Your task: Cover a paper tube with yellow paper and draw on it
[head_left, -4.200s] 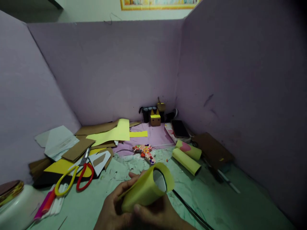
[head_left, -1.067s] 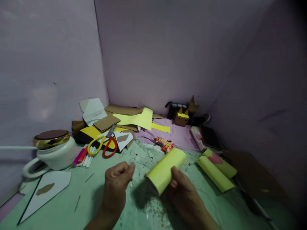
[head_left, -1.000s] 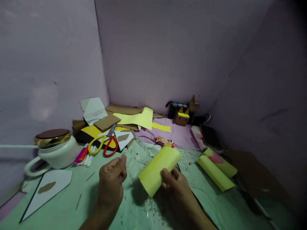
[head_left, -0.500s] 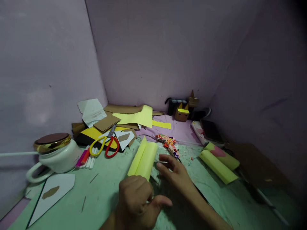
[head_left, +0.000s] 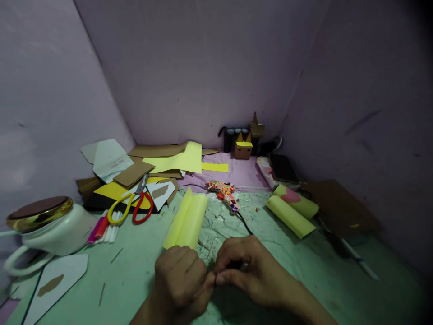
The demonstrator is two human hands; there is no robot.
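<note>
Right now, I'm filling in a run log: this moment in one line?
left hand: curled, thumb out; right hand: fingertips at left thumb; yellow roll: lying beyond left hand

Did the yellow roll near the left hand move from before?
Yes, left: the yellow roll was held in front of the colourful glue gun; now it's left of the gun.

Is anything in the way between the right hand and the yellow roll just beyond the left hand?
Partly: the left hand sits in front of the near end of the yellow roll, its thumb meeting the right hand. Toward the roll's right side, only small, low scraps show between.
</note>
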